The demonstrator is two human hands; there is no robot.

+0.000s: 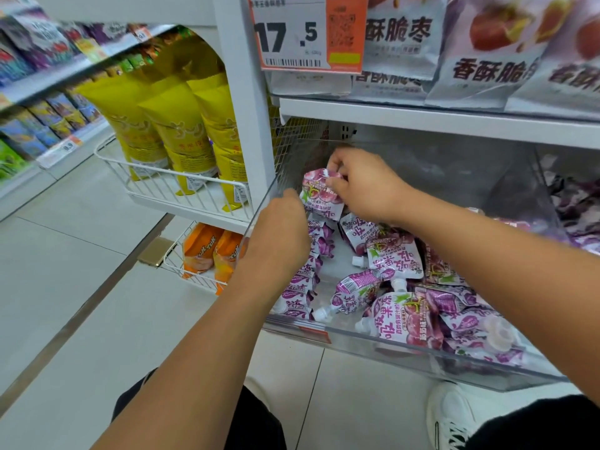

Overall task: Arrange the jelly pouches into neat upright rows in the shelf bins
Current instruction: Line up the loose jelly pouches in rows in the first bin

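A clear plastic shelf bin (402, 350) holds several purple and white jelly pouches. A row of pouches (306, 274) stands on edge along the bin's left wall. Others lie loose in a heap (409, 316) at the front right. My right hand (360, 183) pinches the top of one pouch (319, 198) and holds it upright at the back left of the bin. My left hand (279, 232) rests against the upper end of the left row, fingers curled over the pouches; whether it grips one is hidden.
A neighbouring clear bin (574, 203) with more purple packs sits to the right. The white shelf (438, 120) above carries large snack bags and a price tag (308, 34). Wire baskets with yellow bags (181, 141) and orange bags (207, 251) are to the left. My shoe (454, 414) is below.
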